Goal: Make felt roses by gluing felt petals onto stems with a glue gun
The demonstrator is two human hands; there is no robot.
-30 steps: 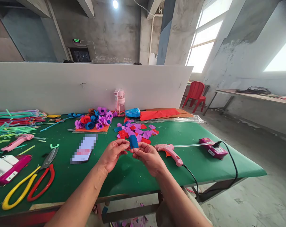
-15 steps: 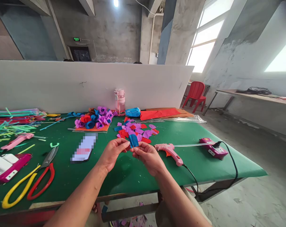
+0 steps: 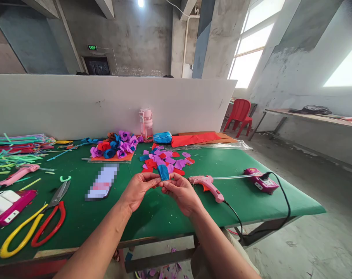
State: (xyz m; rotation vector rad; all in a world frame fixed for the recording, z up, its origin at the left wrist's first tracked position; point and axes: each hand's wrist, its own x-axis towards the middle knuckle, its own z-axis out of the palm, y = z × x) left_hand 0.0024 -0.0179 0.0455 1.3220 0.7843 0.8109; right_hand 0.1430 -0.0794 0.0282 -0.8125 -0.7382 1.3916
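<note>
A small blue crepe paper petal (image 3: 163, 173) is pinched between my two hands above the green table (image 3: 135, 217). The fingers of my left hand (image 3: 139, 190) close on its left edge. My right hand (image 3: 182, 192) grips the right edge, thumb and fingers pressed together. Just beyond the hands lies a loose pile of purple, red and blue paper petals (image 3: 180, 164). To the right of my right hand rests a pink glue gun (image 3: 209, 186) with a clear glue stick in its back. A blurred-screen phone (image 3: 102, 182) lies left of my left hand.
Scissors (image 3: 49, 217) with yellow and red handles lie at left, near a magenta power strip (image 3: 16, 211). Finished paper flowers (image 3: 118, 145), a pink bottle (image 3: 146, 124) and red crepe paper (image 3: 195, 139) stand along the white partition (image 3: 62, 104). Another power strip (image 3: 261, 181) sits at right.
Both hands still hold the blue petal, which looks slightly narrower and more curved at its sides. The whole view has shifted slightly.
</note>
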